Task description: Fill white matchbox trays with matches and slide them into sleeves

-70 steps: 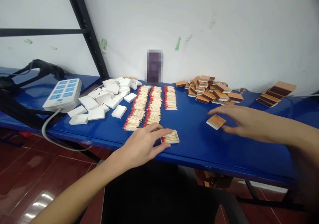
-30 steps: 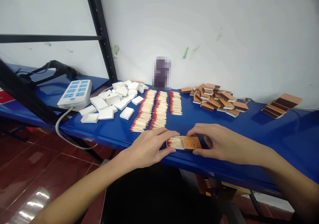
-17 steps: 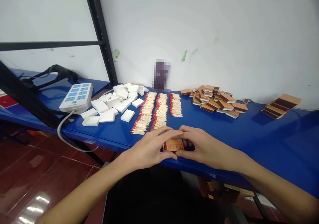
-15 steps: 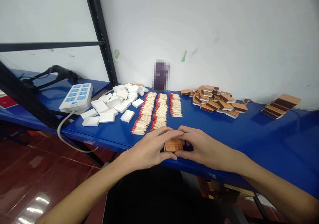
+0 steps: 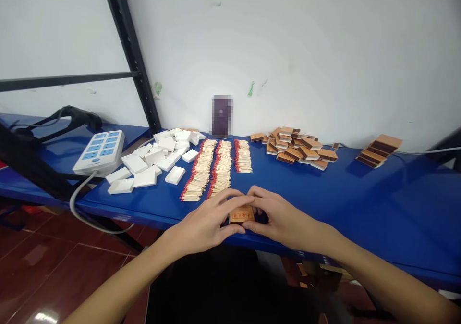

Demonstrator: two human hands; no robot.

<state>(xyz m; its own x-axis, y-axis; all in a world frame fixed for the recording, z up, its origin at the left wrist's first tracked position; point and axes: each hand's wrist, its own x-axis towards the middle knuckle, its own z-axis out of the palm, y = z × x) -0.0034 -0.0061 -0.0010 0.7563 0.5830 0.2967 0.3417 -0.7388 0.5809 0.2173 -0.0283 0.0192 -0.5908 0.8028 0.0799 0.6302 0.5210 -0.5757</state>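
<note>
Between my two hands, at the front edge of the blue table, is a matchbox (image 5: 241, 214) with red print on its top. My left hand (image 5: 214, 218) is closed round its left side, thumb at the near edge and fingers over the far edge. My right hand (image 5: 277, 214) grips it from the right, the fingertips of both hands meeting. Part of the box is hidden under the fingers. Just beyond lie rows of red-tipped matches (image 5: 219, 165). White matchbox trays (image 5: 145, 177) are heaped to the left, and brown matchbox sleeves (image 5: 293, 153) are piled to the right.
A white power strip (image 5: 101, 151) with its cable sits at the left by a black metal shelf post (image 5: 135, 55). More matchboxes are stacked (image 5: 378, 150) at the far right. A blurred dark object (image 5: 221, 116) leans on the wall behind the blue table (image 5: 360, 204).
The camera view has shifted, so everything on the table appears further left. Both hands keep hold of the matchbox, with their grip nearly the same.
</note>
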